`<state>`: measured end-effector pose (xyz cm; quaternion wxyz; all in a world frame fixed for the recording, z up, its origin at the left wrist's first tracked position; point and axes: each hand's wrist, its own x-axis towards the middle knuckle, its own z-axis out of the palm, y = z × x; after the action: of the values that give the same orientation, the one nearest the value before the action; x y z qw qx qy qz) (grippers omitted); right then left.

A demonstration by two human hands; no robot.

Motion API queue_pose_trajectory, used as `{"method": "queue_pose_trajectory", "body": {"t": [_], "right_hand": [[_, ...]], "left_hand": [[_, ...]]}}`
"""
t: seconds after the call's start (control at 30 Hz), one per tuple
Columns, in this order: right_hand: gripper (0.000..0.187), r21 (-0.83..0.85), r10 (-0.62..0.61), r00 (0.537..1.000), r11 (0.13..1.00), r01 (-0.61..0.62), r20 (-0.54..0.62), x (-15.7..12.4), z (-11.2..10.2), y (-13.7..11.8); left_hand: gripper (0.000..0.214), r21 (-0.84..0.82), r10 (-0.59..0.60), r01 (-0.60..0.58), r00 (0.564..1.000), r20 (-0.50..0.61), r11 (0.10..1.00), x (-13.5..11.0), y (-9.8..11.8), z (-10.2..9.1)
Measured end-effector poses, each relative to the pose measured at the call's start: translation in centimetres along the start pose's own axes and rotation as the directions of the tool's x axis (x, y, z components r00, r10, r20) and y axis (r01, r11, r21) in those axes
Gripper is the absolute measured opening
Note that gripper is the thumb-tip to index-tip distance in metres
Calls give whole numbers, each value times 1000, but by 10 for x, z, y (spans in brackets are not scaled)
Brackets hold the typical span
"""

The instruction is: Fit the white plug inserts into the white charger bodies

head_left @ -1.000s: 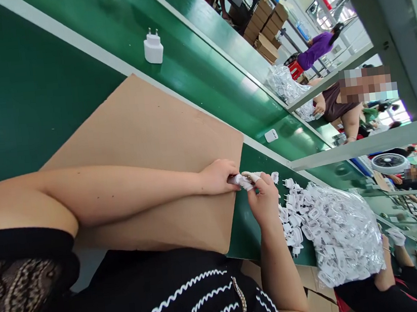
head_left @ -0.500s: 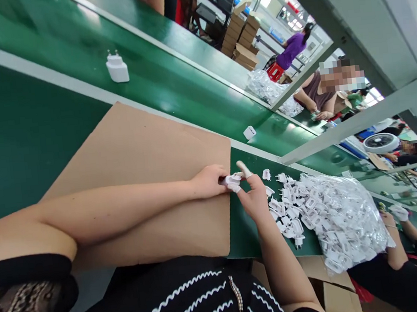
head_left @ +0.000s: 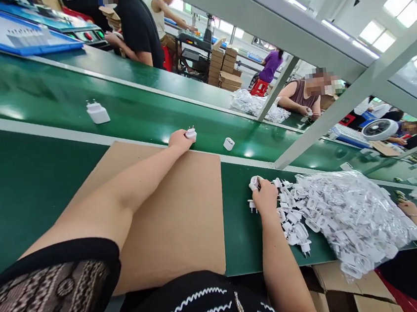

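My left hand (head_left: 179, 140) reaches over the far edge of the table, its fingers closed on a white charger plug (head_left: 191, 134) with its two pins up, at the green belt. Below the arm lies a brown cardboard sheet (head_left: 177, 214). My right hand (head_left: 266, 195) is closed at the near side of a pile of white plug pieces (head_left: 292, 211). White finger covers partly hide what its fingertips grip, which looks like a white plug piece (head_left: 255, 183). Another plug piece (head_left: 251, 205) with pins lies just beside that hand.
A white charger plug (head_left: 98, 113) stands on the belt at left, and a white plug housing (head_left: 228, 144) lies farther right. A clear plastic bag (head_left: 359, 214) full of plug pieces sits at right. A metal post (head_left: 290, 152) rises by the belt. Co-workers sit nearby.
My left hand has moved from the cardboard's right edge to the belt with the charger plug. My right hand has parted from it and closed at the pile. The view has tilted up.
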<state>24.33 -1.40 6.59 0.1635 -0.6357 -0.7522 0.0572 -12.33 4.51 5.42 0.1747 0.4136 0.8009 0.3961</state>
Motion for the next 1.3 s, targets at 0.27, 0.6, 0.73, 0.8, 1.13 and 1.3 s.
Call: {"method": "queue_pose_trajectory", "body": {"t": [0.27, 0.6, 0.73, 0.8, 1.13, 1.3], "right_hand": [[46, 637, 2, 1000, 771, 4, -8, -14, 4, -14], [53, 921, 8, 965, 295, -254, 263, -25, 0, -34], [49, 939, -24, 959, 212, -272, 283, -31, -5, -40], [45, 938, -51, 955, 207, -277, 293, -35, -6, -43], [45, 940, -12, 987, 308, -148, 159, -38, -1, -41], [33, 782, -72, 983, 598, 176, -166, -41, -3, -33]], "left_hand": [[89, 162, 504, -511, 860, 83, 844, -12, 41, 46], [26, -11, 407, -422, 867, 286, 906, -5, 51, 72], [42, -79, 428, -423, 867, 254, 903, -26, 42, 68], [47, -82, 419, -412, 871, 257, 907, -34, 40, 67], [28, -100, 355, -342, 917, 182, 934, -60, 57, 59], [28, -371, 520, -398, 788, 330, 839, -139, 26, 20]]}}
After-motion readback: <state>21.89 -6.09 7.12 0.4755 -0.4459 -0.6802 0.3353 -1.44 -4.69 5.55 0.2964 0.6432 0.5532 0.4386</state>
